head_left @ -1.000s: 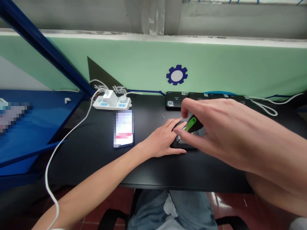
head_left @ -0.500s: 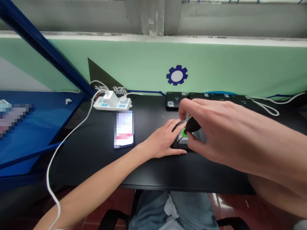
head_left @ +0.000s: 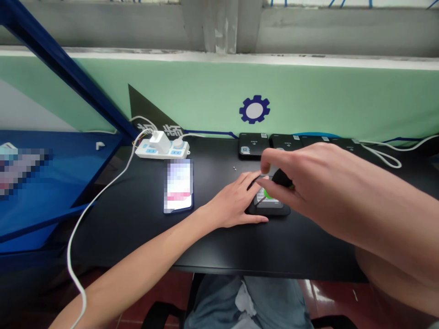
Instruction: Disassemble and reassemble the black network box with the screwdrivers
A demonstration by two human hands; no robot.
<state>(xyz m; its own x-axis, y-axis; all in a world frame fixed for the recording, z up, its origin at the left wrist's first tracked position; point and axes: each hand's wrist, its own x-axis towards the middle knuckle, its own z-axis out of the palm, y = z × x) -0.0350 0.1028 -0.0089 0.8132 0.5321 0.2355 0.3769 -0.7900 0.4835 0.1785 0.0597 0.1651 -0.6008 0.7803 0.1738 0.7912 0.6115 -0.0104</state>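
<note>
My right hand (head_left: 295, 178) is closed around a screwdriver (head_left: 281, 178) with a black and green handle. The tool leans, and its thin shaft runs down to the left edge of a small black device (head_left: 285, 211). The device lies flat on the desk, showing a grey panel with a white label; my right hand hides its far right part. My left hand (head_left: 238, 198) lies flat against the device's left side, fingers stretched over its edge and thumb spread toward me. Beyond my left hand lie a few tiny screws (head_left: 234, 168).
Several similar black devices (head_left: 254, 153) are lined up along the back of the black desk (head_left: 212, 246). To the left are a lit phone (head_left: 180, 185) and a white power strip (head_left: 183, 151) with plugs. A white cable (head_left: 73, 228) hangs over the left side.
My right hand and the screwdriver handle have shifted slightly right, and the handle has turned in the fingers. More of the device's near edge shows. My left hand stays in place.
</note>
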